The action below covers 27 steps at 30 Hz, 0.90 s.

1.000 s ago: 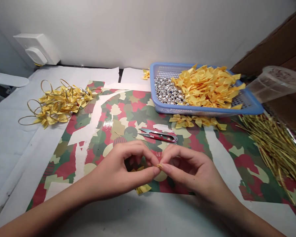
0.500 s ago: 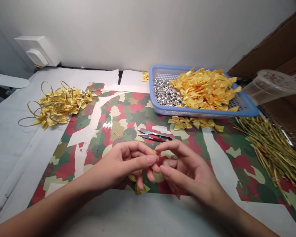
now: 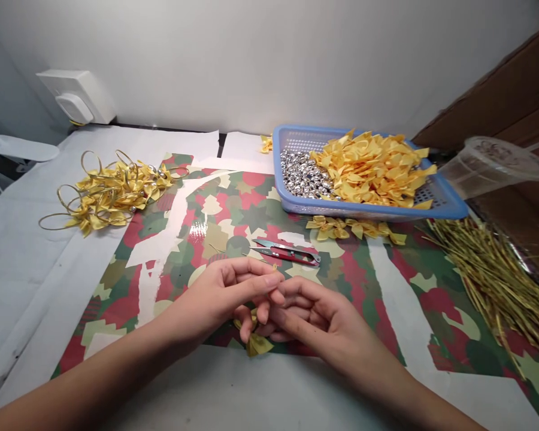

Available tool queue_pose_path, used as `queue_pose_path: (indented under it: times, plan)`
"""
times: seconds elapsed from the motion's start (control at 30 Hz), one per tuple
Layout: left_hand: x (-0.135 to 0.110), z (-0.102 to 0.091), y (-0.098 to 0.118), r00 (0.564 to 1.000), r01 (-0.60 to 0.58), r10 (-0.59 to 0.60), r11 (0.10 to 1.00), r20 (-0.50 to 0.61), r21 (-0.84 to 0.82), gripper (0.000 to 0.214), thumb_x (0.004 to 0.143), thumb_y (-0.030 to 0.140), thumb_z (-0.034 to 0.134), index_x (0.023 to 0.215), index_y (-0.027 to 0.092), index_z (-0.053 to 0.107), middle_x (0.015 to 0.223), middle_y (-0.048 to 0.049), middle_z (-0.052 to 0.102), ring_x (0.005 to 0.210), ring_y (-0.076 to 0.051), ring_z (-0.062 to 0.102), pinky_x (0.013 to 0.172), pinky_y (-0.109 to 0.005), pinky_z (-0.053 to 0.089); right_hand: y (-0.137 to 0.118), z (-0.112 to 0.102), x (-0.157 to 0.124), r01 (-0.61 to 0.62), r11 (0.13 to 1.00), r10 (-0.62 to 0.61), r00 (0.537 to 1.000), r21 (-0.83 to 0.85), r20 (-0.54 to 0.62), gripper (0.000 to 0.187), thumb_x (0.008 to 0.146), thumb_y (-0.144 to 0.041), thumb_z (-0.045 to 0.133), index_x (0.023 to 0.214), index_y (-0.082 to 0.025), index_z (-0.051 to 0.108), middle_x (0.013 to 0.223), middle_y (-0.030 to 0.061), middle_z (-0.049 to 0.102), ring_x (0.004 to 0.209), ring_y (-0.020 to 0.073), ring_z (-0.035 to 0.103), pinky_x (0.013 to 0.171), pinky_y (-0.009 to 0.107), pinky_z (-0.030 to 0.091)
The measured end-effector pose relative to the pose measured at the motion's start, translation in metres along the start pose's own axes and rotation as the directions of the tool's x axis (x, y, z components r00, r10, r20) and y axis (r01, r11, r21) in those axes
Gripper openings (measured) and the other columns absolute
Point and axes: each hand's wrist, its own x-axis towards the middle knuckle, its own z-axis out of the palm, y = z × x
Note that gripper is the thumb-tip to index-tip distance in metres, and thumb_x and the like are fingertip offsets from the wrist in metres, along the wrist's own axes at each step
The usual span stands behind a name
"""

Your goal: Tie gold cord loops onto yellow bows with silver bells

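From this remote view the whole work surface spreads out around the hands. A sheet of camouflage-patterned wrapping paper [image 3: 251,215] runs beneath them. Well beyond the fingers sits a blue plastic basket [image 3: 336,209] holding silver beads [image 3: 303,176] and a heap of yellow ribbon bows [image 3: 372,170]. Far to the left of the fingers lies a tangle of gold looped bows [image 3: 112,197], and far to the right a pile of gold stems [image 3: 489,275]. Just beyond the fingers rest red-handled thread snips [image 3: 287,256].

The left hand [image 3: 220,297] and right hand [image 3: 323,317] meet at the middle, their fingers [image 3: 256,281] curled and drawn in close, neither hand spread wide. The fingers cover any contact point, so I cannot tell whether either hand has hold of anything. A single yellow ribbon bow [image 3: 255,343] sits just below the fingers, closer to the left hand, its long axis running roughly up and to the left toward them. Its upper part is hidden behind the fingers. A tiny gold tip [image 3: 275,267] shows at the left fingertips, too small for me to make out
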Motion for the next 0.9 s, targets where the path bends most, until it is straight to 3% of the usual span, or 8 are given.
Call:
queue_pose_path:
  times: [0.63,0.9]
  plan:
    - [-0.0008,0.0006,0.0034,0.997,0.002,-0.005,0.999,-0.071,-0.038,0.022,0.081,0.034,0.066,0.071,0.014,0.065,0.049,0.0073,0.049,0.034,0.000,0.034,0.035,-0.010,0.032,0.0068,-0.0009,-0.0023,-0.057,0.995,0.056,0.998,-0.076,-0.022,0.022,0.083,-0.037,0.065,0.083,-0.017,0.059,0.092,0.0062,0.074,0.081,0.0163,0.073,0.072,0.021,0.059]
    - [-0.0013,0.0016,0.0039,0.997,0.005,-0.007,0.999,-0.074,-0.035,0.022,0.080,0.035,0.067,0.071,0.015,0.065,0.048,0.0081,0.048,0.034,0.000,0.031,0.036,-0.010,0.031,0.0061,0.0002,-0.0027,-0.086,0.987,0.080,0.996,-0.138,-0.047,0.027,0.081,-0.041,0.066,0.082,-0.015,0.059,0.067,0.0029,0.072,0.062,0.0157,0.073,0.059,0.019,0.059]
